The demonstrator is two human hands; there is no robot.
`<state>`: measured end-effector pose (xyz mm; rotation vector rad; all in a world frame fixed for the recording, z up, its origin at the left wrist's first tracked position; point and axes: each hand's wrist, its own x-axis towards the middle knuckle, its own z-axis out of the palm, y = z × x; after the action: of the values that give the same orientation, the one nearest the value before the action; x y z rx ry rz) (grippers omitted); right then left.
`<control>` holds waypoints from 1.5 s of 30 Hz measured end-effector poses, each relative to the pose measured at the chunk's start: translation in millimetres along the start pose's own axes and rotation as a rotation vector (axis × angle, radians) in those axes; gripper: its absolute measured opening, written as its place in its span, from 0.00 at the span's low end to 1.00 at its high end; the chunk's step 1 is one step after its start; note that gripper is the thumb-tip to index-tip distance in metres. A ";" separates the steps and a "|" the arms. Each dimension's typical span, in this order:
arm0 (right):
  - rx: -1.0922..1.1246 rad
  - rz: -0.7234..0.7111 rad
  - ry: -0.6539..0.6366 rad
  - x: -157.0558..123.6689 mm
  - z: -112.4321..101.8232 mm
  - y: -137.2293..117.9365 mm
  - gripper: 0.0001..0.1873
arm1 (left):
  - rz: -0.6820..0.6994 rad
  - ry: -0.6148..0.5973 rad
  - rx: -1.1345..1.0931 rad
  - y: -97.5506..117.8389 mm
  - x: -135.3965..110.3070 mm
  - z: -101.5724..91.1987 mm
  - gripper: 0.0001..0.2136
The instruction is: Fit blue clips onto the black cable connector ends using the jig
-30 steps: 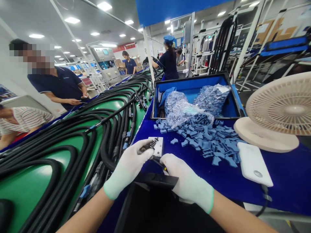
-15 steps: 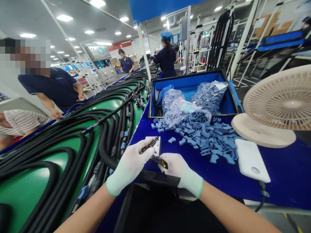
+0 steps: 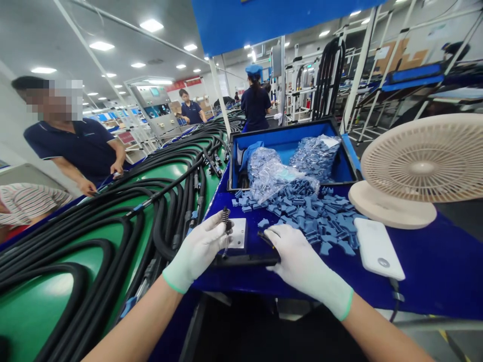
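Observation:
My left hand [image 3: 199, 246], in a white glove, is closed on a dark ribbed part [image 3: 225, 216] that looks like a coil spring and stands nearly upright in the fingertips. Just right of it lies a pale metal block [image 3: 238, 235] with holes, on the blue tabletop. My right hand [image 3: 298, 256], gloved too, grips a slim black tool [image 3: 265, 238] with a touch of yellow; its kind is mostly hidden by the fingers. Beyond that hand spreads a heap of small blue plastic clips [image 3: 313, 213]. A dark strip [image 3: 249, 259] runs along the table's near edge.
A black-rimmed blue bin [image 3: 294, 131] holds clear bags [image 3: 266, 171] of blue pieces. To the right stand a beige fan [image 3: 392, 203] and a corded white device [image 3: 379, 249]. Black hoses [image 3: 109, 256] cover the green surface at left. A co-worker [image 3: 75, 146] works across it.
My hands have drawn apart. The right one has moved away to the right with the black tool, and the ribbed part in my left hand has turned from slanted to upright.

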<state>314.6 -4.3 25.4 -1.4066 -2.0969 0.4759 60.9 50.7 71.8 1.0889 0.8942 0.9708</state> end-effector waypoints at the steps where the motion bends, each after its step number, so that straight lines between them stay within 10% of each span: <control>1: 0.119 0.048 -0.014 -4.8 1.1 -3.6 0.38 | 0.010 -0.006 0.032 2.3 -0.5 -0.2 0.26; 8: 1.123 0.507 -0.051 -8.3 27.5 -34.7 0.23 | 0.057 -0.192 0.749 15.4 -17.8 22.1 0.19; 21: 1.201 0.311 -0.139 -3.6 29.4 -41.5 0.46 | 0.443 -0.494 1.163 -9.5 -22.8 6.2 0.18; 27: 1.014 0.215 -0.053 0.0 25.4 -42.6 0.43 | 0.017 -0.279 0.752 -14.2 -2.0 8.0 0.51; 32: 1.237 0.313 0.100 5.4 30.6 -41.1 0.30 | 0.297 0.080 0.959 -24.8 -28.7 21.3 0.16; 35: 1.302 0.364 0.197 -4.0 36.9 -45.9 0.24 | 0.160 0.156 0.680 -40.1 -55.4 15.1 0.06; 40: 0.678 0.011 -0.273 5.2 26.3 -37.6 0.16 | 0.060 0.455 -0.170 -36.2 -64.5 -1.9 0.11; 45: -0.217 0.141 -0.141 80.3 13.3 14.9 0.13 | 0.223 0.371 -0.194 6.1 -30.5 -4.2 0.09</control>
<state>293.8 75.9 27.0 -1.6972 -2.2254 0.4235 46.0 24.2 80.0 0.8678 0.9636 1.4470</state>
